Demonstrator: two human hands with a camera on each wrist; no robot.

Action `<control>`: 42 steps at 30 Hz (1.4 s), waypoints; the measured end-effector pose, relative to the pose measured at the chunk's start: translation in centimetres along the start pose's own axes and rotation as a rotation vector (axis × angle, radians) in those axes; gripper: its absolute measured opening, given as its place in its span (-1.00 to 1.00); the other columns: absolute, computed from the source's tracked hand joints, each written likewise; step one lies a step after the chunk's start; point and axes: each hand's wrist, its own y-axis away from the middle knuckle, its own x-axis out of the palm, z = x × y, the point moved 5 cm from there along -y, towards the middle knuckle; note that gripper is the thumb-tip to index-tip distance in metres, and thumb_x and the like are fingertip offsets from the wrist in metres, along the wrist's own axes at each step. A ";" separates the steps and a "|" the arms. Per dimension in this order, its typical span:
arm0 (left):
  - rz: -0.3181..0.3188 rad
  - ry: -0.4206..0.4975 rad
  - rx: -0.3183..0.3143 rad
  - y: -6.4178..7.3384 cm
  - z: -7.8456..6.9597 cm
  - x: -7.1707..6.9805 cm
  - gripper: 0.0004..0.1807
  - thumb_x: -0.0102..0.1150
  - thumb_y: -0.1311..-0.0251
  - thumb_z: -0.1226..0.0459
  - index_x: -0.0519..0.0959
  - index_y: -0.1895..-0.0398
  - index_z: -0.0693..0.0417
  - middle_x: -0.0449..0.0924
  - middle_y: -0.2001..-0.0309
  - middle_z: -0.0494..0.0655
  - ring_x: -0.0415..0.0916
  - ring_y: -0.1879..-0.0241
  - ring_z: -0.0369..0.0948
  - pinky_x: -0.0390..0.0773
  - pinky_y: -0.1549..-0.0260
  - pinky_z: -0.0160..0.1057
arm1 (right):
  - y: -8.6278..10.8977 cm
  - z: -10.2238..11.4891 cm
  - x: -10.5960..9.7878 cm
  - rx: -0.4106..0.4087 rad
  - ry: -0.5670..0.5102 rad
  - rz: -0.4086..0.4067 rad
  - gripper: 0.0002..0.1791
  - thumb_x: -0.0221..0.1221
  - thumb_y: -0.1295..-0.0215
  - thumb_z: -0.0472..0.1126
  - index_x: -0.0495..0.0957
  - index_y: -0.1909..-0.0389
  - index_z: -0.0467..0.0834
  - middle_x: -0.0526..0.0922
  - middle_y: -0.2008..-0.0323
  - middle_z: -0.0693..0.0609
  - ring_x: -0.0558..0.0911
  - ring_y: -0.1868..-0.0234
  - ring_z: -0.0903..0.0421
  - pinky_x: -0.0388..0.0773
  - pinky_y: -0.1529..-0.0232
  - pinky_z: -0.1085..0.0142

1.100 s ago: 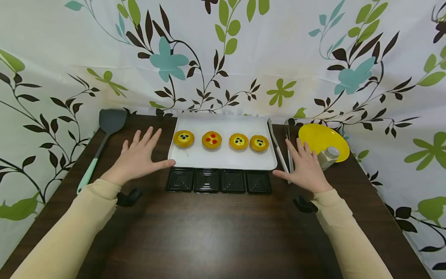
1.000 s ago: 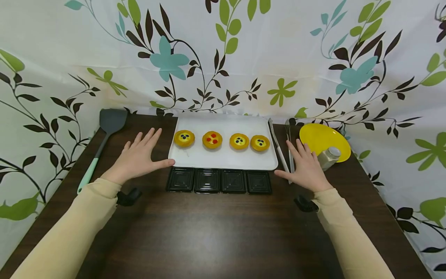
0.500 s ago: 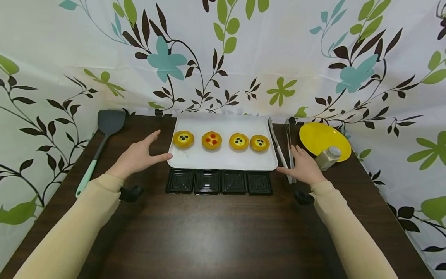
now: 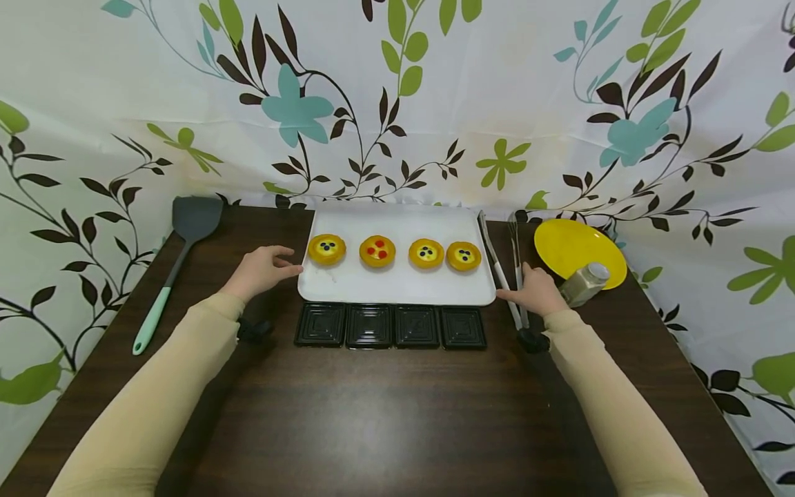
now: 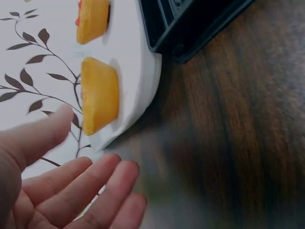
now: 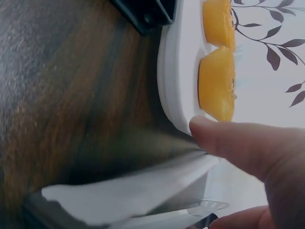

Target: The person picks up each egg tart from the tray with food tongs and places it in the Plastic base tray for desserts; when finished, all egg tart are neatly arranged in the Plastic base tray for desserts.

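Note:
A white rectangular tray (image 4: 397, 286) at the back of the table bears several small tarts. One tart (image 4: 377, 251) has red dots on its filling; the others, such as the leftmost tart (image 4: 326, 249), have dark blue dots. My left hand (image 4: 257, 271) is beside the tray's left edge, its thumb tip at the rim and its fingers loosely bent with a gap to the thumb. On the other side my right hand (image 4: 538, 291) reaches across the white-handled tongs (image 6: 105, 200), its thumb tip at the tray's right front corner. Its other fingers are partly hidden.
Several black square trays (image 4: 369, 324) line the white tray's front edge. A spatula (image 4: 180, 262) with a mint handle lies at left. At right are a yellow plate (image 4: 574, 241) and a clear shaker jar (image 4: 584, 284). A patterned cloth (image 4: 397, 152) hangs behind.
Both hands, spread wide before, have drawn inward and lower toward the tray's two ends, their fingers less splayed. Tarts, trays and utensils have stayed put.

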 end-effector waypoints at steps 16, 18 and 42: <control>0.050 0.422 -0.226 -2.3 1.1 1.4 -0.56 0.09 -0.32 0.26 0.43 -0.13 0.44 0.46 -0.08 0.34 0.61 0.38 -0.28 0.68 0.27 -0.28 | -1.7 -0.5 0.2 0.049 -0.027 0.045 -0.03 0.14 -0.24 0.12 0.05 -0.28 -0.63 0.22 -0.22 -0.59 0.34 -0.19 -0.41 0.36 -0.19 -0.18; 0.048 0.429 -0.237 -2.6 1.2 1.6 -0.54 0.10 -0.32 0.26 0.43 -0.14 0.45 0.45 -0.08 0.35 0.61 0.37 -0.27 0.68 0.27 -0.28 | -1.9 -0.5 0.3 0.052 -0.019 0.044 -0.04 0.14 -0.23 0.10 0.07 -0.27 -0.63 0.24 -0.20 -0.59 0.36 -0.17 -0.41 0.39 -0.18 -0.17; 0.049 0.429 -0.265 -4.0 2.0 2.2 -0.52 0.18 -0.26 0.23 0.46 -0.10 0.44 0.48 -0.03 0.31 0.62 0.33 -0.20 0.67 0.25 -0.27 | -2.8 -0.6 0.8 0.109 -0.106 -0.028 -0.11 0.12 -0.23 -0.05 0.00 -0.28 -0.66 0.20 -0.20 -0.63 0.32 -0.17 -0.45 0.41 -0.14 -0.18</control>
